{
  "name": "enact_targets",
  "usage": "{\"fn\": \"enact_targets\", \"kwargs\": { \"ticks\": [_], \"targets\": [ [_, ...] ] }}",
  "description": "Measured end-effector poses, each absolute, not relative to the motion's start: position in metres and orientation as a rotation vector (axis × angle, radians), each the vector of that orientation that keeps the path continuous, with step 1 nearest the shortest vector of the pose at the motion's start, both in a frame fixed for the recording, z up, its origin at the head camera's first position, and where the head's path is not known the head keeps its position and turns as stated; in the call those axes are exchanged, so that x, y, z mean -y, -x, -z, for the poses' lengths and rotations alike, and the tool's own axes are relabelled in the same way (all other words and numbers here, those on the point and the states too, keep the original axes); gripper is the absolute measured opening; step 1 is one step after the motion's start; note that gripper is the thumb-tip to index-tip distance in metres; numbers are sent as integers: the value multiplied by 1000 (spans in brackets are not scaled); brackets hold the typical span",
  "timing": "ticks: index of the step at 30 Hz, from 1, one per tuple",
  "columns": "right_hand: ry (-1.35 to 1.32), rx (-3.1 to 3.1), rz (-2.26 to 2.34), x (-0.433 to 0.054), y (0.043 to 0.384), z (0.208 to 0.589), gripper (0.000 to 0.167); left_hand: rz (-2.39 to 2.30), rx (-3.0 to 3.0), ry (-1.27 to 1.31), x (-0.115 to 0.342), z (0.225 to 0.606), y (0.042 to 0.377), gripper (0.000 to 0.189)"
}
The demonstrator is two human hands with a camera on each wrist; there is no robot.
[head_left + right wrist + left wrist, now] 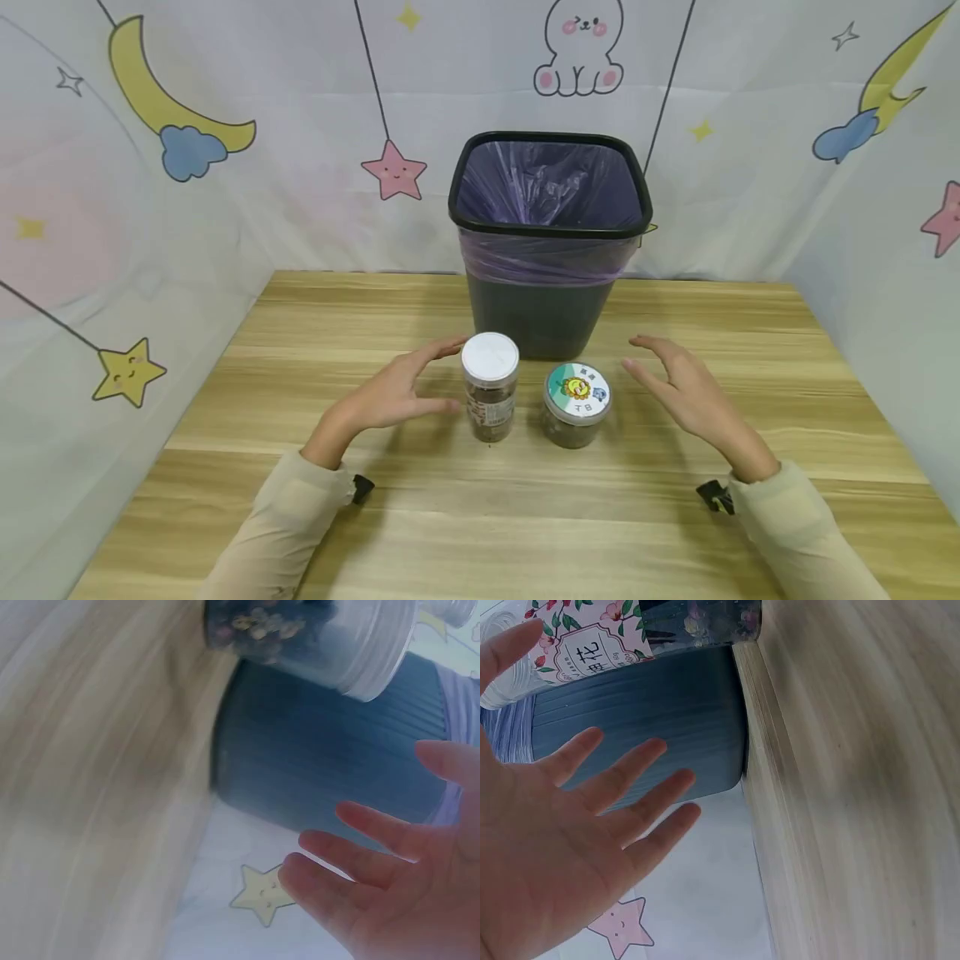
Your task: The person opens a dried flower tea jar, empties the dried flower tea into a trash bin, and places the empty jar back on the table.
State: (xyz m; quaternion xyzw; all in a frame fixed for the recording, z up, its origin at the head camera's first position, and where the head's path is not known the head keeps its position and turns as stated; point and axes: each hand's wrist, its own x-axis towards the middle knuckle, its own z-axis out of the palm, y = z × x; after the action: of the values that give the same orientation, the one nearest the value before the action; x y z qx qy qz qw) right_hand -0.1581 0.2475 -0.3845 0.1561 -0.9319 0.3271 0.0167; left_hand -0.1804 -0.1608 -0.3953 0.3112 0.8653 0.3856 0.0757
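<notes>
On the wooden table [480, 525], a tall jar [491, 400] and a short jar [572, 417] are set within reach

Both jars are stood upright in front of the black bin [534, 321], the tall jar to the left and the short jar to the right, with a narrow gap left between them. Nothing is gripped by either hand. The left hand [390, 390] is held beside the tall jar, thumb and fingers spread widely; whether the jar is brushed by a fingertip cannot be told. The right hand [693, 400] is held apart from the short jar, its fingers loosely bent and its thumb parted from them.

For a secure hold, the tall jar would best be taken around its clear body, below the white lid [491, 357], since the tightness of the lid cannot be judged. Pressure should be applied low and evenly, as so slim a jar could be tipped against its neighbour. The short jar should be met from its right side, thumb near and fingers far, with its patterned lid [577, 390] left unpressed. Fingers should not be crowded into the gap, and the bin wall behind should be allowed for.
</notes>
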Motion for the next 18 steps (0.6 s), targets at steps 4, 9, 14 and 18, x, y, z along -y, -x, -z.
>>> {"fn": "enact_targets", "kwargs": {
  "ticks": [4, 9, 14, 18],
  "targets": [
    [-468, 2886, -1054, -242, 155, 377, 57, -1218, -2538, -932, 156, 396, 180, 89],
    [-471, 2858, -1120, -229, 152, 364, 54, -1296, -2468, -955, 150, 399, 179, 94],
    [-530, 2807, -1194, -211, 153, 352, 48, -1360, -2413, -941, 142, 405, 180, 100],
    [-621, 2779, -1249, -194, 153, 343, 44, -1401, -2386, -962, 135, 408, 179, 105]
  ]
}}
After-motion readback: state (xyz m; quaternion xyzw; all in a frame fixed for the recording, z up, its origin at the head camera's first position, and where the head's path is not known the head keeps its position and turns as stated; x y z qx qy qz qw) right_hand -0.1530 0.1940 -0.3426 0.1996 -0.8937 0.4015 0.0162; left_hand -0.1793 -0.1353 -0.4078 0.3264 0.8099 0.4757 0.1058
